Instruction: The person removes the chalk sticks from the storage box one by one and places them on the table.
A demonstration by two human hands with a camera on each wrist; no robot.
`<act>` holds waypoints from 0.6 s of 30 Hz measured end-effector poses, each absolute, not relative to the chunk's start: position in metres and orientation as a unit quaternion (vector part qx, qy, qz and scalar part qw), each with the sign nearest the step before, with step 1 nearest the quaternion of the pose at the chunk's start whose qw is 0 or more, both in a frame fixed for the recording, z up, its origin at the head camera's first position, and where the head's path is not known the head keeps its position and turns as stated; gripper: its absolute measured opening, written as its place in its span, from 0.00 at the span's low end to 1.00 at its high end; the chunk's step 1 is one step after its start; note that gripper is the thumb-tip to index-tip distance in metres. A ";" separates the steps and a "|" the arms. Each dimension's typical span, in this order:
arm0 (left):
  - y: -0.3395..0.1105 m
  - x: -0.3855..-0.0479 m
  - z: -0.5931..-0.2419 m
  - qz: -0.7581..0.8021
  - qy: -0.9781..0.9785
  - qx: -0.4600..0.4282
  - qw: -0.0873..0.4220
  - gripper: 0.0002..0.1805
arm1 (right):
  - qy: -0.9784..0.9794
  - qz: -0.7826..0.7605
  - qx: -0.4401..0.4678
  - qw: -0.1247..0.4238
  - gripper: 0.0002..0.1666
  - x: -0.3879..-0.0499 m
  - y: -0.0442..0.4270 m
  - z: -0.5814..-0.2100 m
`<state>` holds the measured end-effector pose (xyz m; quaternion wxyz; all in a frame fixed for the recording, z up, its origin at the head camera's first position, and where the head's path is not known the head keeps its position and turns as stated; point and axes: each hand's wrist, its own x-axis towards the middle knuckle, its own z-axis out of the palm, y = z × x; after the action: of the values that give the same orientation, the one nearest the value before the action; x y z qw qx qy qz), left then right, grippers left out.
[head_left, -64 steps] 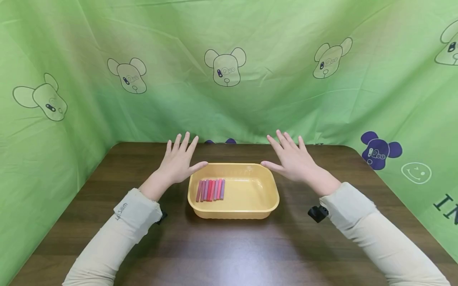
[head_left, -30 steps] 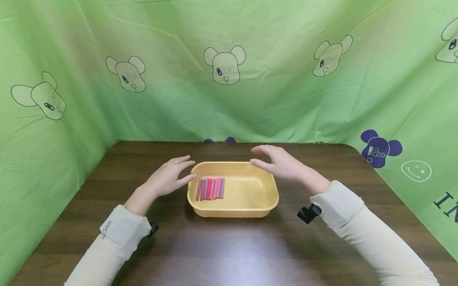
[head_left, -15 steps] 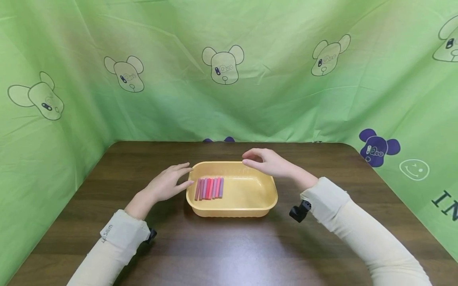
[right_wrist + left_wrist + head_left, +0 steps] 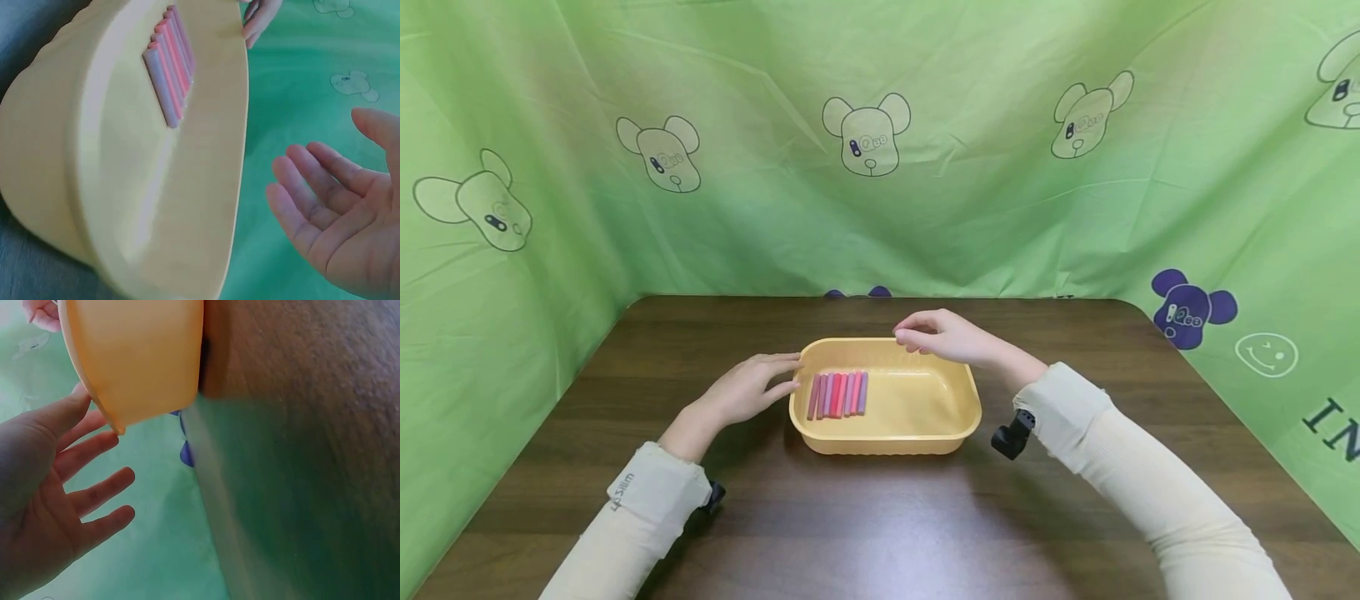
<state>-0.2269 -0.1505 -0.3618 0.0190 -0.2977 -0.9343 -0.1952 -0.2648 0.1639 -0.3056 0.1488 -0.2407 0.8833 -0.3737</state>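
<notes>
A yellow plastic tray (image 4: 917, 444) stands on the table. Several pink, red and purple sticks (image 4: 837, 395) lie side by side in its left part. My left hand (image 4: 741, 390) is at the tray's left rim, fingers extended; in the left wrist view the thumb tip and a fingertip (image 4: 107, 439) appear to touch the rim (image 4: 94, 394). Over the tray's far side hovers my right hand (image 4: 951, 336), fingers loosely bent and holding nothing. In the right wrist view the right hand (image 4: 350, 219) is apart from the tray's wall (image 4: 206, 187).
A dark wooden table (image 4: 865, 533) carries the tray. Behind it and at both sides hangs a green printed curtain (image 4: 752, 233). Each wrist bears a small black camera, the right one (image 4: 1013, 434) beside the tray.
Both hands have come down from spread poses. The left moved to the tray's left rim; the right moved leftward over the far rim, its fingers bending more. Tray and sticks stay in place.
</notes>
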 end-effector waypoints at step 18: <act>-0.152 -0.229 -0.362 -0.210 -0.931 -0.300 0.004 0.23 | 0.821 -0.469 -0.188 0.266 0.26 -0.292 0.152 -0.314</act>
<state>-0.2295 -0.1520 -0.3622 0.0038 -0.2997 -0.9307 -0.2096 -0.2916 0.1519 -0.3144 0.2659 -0.1877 0.8210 -0.4691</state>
